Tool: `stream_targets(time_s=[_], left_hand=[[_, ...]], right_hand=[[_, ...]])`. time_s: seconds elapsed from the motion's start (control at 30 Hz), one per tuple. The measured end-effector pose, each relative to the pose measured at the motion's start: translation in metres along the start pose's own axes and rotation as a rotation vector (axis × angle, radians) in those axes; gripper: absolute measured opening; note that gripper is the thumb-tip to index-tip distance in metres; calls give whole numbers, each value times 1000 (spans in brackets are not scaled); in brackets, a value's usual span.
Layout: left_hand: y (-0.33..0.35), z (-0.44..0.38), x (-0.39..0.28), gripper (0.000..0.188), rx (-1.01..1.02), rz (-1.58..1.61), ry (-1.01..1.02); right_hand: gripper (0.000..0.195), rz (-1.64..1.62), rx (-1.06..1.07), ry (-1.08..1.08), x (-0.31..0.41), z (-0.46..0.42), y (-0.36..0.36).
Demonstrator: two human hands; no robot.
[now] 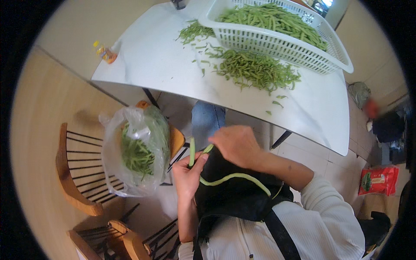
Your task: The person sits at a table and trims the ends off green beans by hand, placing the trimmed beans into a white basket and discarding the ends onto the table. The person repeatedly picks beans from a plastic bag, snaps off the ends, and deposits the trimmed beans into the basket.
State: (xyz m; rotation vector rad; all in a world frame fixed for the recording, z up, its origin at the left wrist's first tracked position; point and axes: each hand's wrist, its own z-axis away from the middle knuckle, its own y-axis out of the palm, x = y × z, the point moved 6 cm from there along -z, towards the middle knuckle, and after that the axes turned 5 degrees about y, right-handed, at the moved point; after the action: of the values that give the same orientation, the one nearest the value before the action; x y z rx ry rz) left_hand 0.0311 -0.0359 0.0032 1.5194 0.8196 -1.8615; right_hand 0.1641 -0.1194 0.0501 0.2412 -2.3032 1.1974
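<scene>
My left hand holds long green beans between thumb and fingers; a long pale green bean trails from it across the black apron on my lap. My right hand, slightly blurred, is at the upper tip of a bean beside the left thumb; whether its fingers grip it is unclear. Ahead on the white table stands a white plastic basket filled with green beans. In front of it lies a heap of small green bean pieces, with a smaller pile to its left.
At left, an open clear plastic bag of green beans rests on a wooden chair. A small bottle with a yellow cap is at the table's left end. A red package is at the far right. More wooden chairs stand lower left.
</scene>
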Motion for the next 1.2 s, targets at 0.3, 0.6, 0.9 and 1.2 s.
stream_targets(time_s=[0.3, 0.6, 0.9, 1.2], left_hand=[[-40, 32, -40, 14, -368, 126, 163], [-35, 40, -64, 14, -409, 119, 280], [2, 53, -73, 17, -77, 255, 298], [-47, 4, -38, 14, -489, 235, 291]], right_hand=[[21, -1264, 764, 592, -3, 9, 8], [43, -896, 1352, 326, 3, 59, -47], [33, -969, 1045, 676, -36, 59, -79], [29, 122, 542, 36, -26, 42, -17]])
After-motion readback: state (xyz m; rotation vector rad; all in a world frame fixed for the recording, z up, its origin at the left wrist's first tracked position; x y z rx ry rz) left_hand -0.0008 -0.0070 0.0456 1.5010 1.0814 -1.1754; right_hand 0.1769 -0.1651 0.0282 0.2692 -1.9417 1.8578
